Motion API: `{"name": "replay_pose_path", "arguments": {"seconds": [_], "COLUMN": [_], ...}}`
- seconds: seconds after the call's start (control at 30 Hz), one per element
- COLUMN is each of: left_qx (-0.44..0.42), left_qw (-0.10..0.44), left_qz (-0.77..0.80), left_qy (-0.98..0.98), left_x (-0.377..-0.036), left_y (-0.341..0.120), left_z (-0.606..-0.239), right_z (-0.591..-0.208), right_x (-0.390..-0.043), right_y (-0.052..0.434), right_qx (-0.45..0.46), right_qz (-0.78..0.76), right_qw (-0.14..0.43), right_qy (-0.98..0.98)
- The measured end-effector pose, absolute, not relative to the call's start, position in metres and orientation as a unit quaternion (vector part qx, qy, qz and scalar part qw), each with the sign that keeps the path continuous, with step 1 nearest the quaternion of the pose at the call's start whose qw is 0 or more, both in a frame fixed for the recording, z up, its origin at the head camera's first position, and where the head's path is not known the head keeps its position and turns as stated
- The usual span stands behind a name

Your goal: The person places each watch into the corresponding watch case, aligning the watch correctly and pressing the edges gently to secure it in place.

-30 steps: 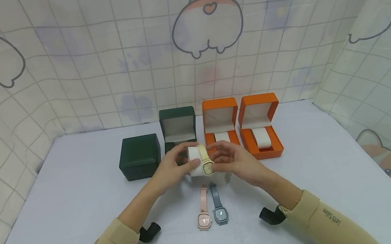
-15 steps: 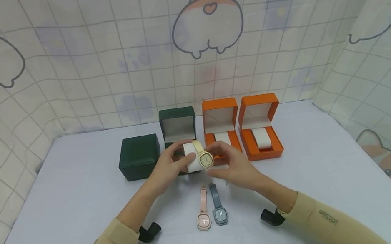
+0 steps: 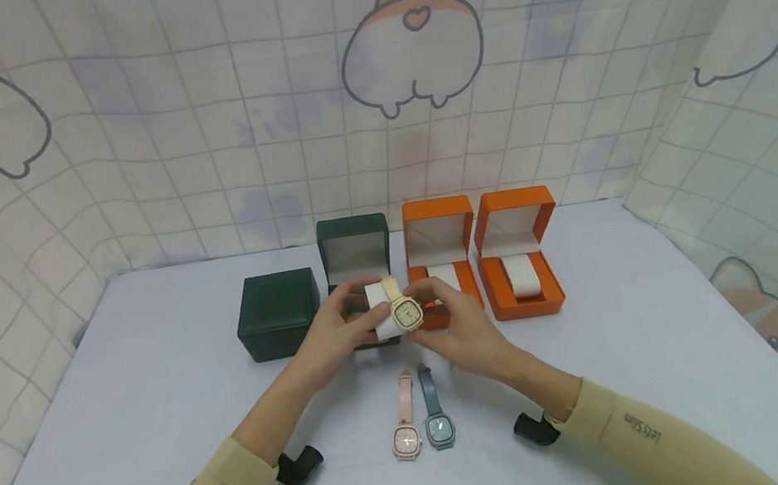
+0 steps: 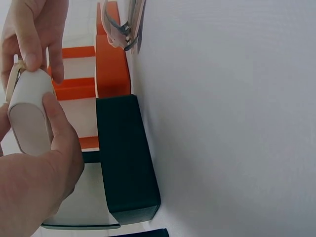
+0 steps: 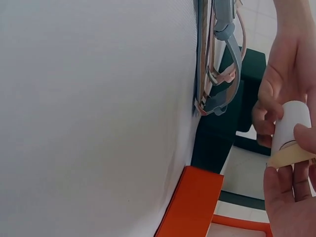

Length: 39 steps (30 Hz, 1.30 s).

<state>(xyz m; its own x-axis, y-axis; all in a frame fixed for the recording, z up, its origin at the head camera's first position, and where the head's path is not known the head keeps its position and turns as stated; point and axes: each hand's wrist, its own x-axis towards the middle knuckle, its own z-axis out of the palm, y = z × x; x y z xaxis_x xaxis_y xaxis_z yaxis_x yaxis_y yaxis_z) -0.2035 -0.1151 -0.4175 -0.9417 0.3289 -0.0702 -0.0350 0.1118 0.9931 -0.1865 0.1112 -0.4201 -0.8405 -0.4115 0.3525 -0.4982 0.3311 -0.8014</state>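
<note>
In the head view my left hand (image 3: 323, 336) holds a white watch pillow (image 3: 388, 329) above the open green watch box (image 3: 357, 256). A pale yellow wristwatch (image 3: 407, 314) lies around the pillow, its square dial facing up toward me. From the other side my right hand (image 3: 468, 331) pinches the watch at its edge. The right wrist view shows that hand's thumb over the yellow strap (image 5: 289, 156). Below the hands, a pink watch (image 3: 407, 441) and a blue-grey watch (image 3: 441, 430) lie side by side on the white table.
A closed dark green box (image 3: 278, 313) stands left of the open one. Two open orange boxes stand at the right; the far right box (image 3: 546, 294) shows a white pillow inside. A white cloth with cartoon animals (image 3: 412, 46) hangs behind the table.
The pillow and watch have moved slightly left and up toward the open green box, and the dial has turned. My right hand loosened from the watch, then came back to its edge.
</note>
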Motion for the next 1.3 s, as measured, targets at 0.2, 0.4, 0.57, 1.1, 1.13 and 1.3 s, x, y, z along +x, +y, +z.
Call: {"name": "replay_pose_path", "arguments": {"seconds": [0.2, 0.4, 0.57, 1.1, 1.13, 1.3], "left_qx": [0.115, 0.127, 0.120, 0.088, 0.087, 0.083], "left_qw": [0.150, 0.159, 0.156, 0.150, 0.149, 0.147], "left_qz": [0.680, 0.679, 0.675, 0.701, 0.703, 0.718], "left_qy": [0.709, 0.705, 0.711, 0.692, 0.690, 0.675], "left_x": [-0.2032, -0.2036, -0.2035, -0.2023, -0.2019, -0.2014], "left_y": [-0.1182, -0.1205, -0.1209, -0.1148, -0.1144, -0.1124], "left_z": [-0.4164, -0.4127, -0.4138, -0.4140, -0.4140, -0.4146], "right_z": [-0.4184, -0.4179, -0.4191, -0.4252, -0.4257, -0.4269], "right_x": [-0.1875, -0.1894, -0.1906, -0.1907, -0.1908, -0.1906], "right_y": [0.1135, 0.1149, 0.1149, 0.1117, 0.1114, 0.1108], "right_qx": [0.271, 0.274, 0.282, 0.278, 0.277, 0.273], "right_qz": [0.496, 0.496, 0.496, 0.498, 0.493, 0.473], "right_qw": [0.051, 0.064, 0.069, 0.122, 0.128, 0.148], "right_qy": [-0.823, -0.821, -0.818, -0.812, -0.814, -0.824]}}
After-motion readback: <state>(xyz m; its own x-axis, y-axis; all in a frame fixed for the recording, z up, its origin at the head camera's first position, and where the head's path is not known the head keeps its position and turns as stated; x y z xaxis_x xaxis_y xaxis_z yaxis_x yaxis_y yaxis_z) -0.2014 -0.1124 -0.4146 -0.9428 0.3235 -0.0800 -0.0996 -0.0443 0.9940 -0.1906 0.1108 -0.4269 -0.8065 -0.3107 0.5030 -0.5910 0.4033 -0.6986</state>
